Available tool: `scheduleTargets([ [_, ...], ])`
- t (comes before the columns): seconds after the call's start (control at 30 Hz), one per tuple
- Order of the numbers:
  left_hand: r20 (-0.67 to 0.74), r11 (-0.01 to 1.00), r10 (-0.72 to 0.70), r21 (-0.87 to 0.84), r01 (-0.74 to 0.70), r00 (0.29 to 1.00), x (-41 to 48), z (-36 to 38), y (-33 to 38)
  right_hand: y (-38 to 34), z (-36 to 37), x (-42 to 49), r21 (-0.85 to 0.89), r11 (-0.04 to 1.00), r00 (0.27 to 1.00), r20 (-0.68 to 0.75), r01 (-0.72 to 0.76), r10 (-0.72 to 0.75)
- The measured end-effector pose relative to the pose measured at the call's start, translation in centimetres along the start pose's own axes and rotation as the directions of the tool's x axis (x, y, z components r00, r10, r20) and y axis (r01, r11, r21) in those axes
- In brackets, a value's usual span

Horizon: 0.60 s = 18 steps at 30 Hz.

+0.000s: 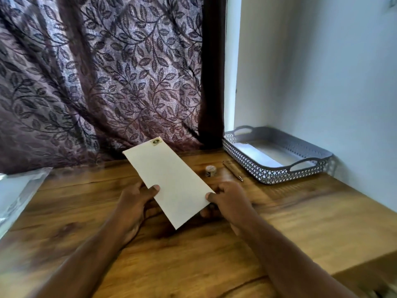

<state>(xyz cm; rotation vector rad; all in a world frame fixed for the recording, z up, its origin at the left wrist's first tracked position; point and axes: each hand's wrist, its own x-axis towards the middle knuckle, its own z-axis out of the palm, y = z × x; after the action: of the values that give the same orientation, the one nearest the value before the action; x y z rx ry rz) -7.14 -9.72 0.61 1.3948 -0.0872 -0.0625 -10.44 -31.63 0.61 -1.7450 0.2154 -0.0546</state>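
A wooden table (300, 229) fills the lower view. At two o'clock, in the corner by a white wall (322, 72), sits a grey lattice tray (268, 171) with handles, a white sheet (257, 154) lying inside. Just beside it, towards nine o'clock, lies a brown pen (233, 171), and near that a small tape roll (209, 169). A purple leaf-patterned curtain (107, 72) hangs from ten to twelve o'clock. Clear plastic (19, 190) lies at nine o'clock.

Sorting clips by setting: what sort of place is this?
Probably a home desk corner: a wooden tabletop, a purple leaf-patterned curtain behind it, and a grey perforated plastic tray by the wall.
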Motion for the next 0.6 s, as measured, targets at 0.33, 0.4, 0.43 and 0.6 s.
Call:
scheduleTargets([
  [0.33,0.217,0.994,0.081,-0.096,-0.061,0.973,-1.1,11.6,-0.7,-3.0,-12.7,1.8,0.093,0.982,0.908,-0.403,0.165,-0.114],
  [0.4,0.254,0.996,0.054,-0.087,-0.033,0.966,-0.7,14.0,-1.4,-3.4,-15.9,2.7,0.084,0.983,0.862,-0.496,0.164,-0.102],
  [0.43,0.268,0.997,0.049,-0.076,-0.030,0.962,-0.4,15.0,-1.8,-3.7,-17.3,2.9,0.082,0.985,0.844,-0.528,0.154,-0.088],
  [0.6,0.300,0.994,0.063,0.065,-0.086,0.952,0.5,17.9,-3.1,-3.7,-22.4,5.9,-0.032,0.999,0.814,-0.580,0.036,-0.048],
])
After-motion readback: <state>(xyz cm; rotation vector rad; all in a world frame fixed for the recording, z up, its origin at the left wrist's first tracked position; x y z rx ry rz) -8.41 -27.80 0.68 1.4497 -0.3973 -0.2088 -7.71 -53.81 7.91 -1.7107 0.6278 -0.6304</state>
